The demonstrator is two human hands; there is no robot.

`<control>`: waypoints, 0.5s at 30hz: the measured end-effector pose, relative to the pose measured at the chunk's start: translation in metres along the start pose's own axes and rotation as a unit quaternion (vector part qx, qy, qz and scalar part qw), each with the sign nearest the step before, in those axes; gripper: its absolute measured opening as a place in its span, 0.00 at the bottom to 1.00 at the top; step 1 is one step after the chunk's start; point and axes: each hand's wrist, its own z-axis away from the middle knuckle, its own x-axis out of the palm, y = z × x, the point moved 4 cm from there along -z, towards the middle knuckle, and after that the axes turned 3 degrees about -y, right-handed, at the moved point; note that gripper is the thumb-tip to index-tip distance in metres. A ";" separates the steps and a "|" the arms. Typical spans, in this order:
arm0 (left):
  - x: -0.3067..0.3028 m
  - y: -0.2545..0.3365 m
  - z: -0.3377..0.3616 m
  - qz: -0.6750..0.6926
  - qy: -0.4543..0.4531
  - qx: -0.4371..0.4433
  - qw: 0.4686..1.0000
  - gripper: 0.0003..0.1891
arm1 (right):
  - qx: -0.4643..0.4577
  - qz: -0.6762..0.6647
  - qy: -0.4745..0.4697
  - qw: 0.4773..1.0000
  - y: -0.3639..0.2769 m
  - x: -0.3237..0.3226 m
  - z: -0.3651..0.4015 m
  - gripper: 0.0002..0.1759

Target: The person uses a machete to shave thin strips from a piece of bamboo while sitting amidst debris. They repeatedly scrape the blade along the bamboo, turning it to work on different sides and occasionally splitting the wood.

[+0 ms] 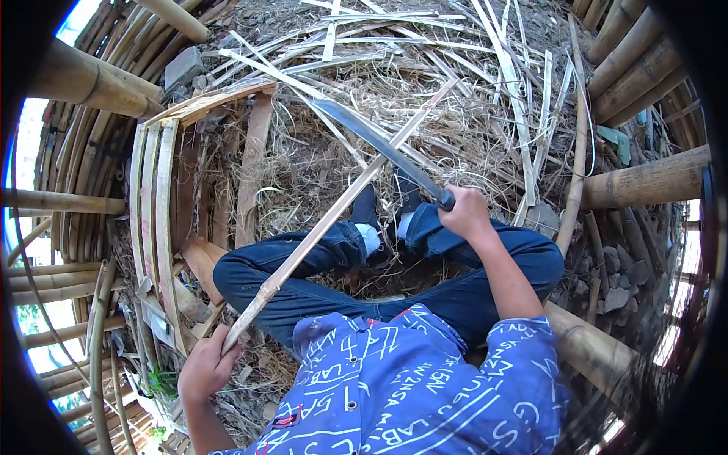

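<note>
My left hand is closed round the lower end of a long split bamboo strip, which slants up and away to the right over my legs. In my right hand is the dark handle of a machete. Its long grey blade points up to the left and crosses the strip beyond my knees, overlapping it in this view. Pale shavings cover the ground under the crossing point. Both my feet, in dark shoes, rest just below it.
Several split bamboo strips lie strewn ahead. A wooden crate-like frame stands at my left. Bamboo poles border both sides, with grey stones at right and a grey block at upper left.
</note>
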 end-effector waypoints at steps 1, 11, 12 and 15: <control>-0.002 0.000 0.004 -0.001 -0.001 0.001 1.000 0.10 | 0.000 0.000 0.032 0.999 0.007 -0.004 -0.006 0.10; -0.001 0.001 0.024 -0.005 -0.033 -0.018 0.999 0.09 | 0.156 0.094 0.062 0.981 0.073 -0.025 -0.055 0.12; -0.003 0.003 0.025 -0.006 -0.034 -0.016 0.999 0.09 | 0.164 0.082 0.071 0.980 0.071 -0.027 -0.057 0.12; -0.011 0.006 0.033 -0.012 -0.023 -0.038 0.999 0.09 | 0.123 0.058 0.077 0.988 0.048 -0.030 -0.061 0.11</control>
